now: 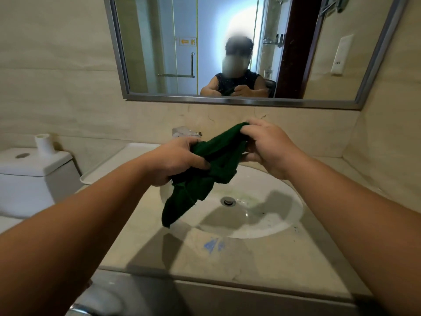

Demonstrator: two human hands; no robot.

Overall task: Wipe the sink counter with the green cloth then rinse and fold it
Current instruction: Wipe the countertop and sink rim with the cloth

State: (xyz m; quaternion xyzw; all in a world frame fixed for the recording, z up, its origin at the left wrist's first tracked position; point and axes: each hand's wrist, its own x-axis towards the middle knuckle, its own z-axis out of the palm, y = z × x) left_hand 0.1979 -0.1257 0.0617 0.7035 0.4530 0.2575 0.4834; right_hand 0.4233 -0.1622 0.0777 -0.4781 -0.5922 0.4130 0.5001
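- Grips the cloth (205,176) in the left hand (180,159), with fingers curled tight round a bunched middle part and thumb laid over the top.
- Pinches the cloth's upper end in the right hand (266,148), with fingertips drawn together on the fabric and back of the hand toward the camera.
- Holds both hands raised over the sink (280,224), the left lower and nearer, the right higher and closer to the back wall.
- Stretches the crumpled green cloth slantwise between the two hands.
- Reaches forward with both bare forearms from the lower corners, converging toward the middle.
- Lets the cloth's free end hang below the left hand, in the air over the sink's left rim, throwing a shadow on the counter (250,265).
- Shows the drain (227,201) at the basin's bottom, wet patches around it, apart from the cloth.
- Shows a blue smudge (213,245) on the counter just in front of the sink.
- Places a white tray (118,163) left of the sink and a toilet (34,176) further left.
- Repeats hands and cloth small in the mirror (159,42) above.
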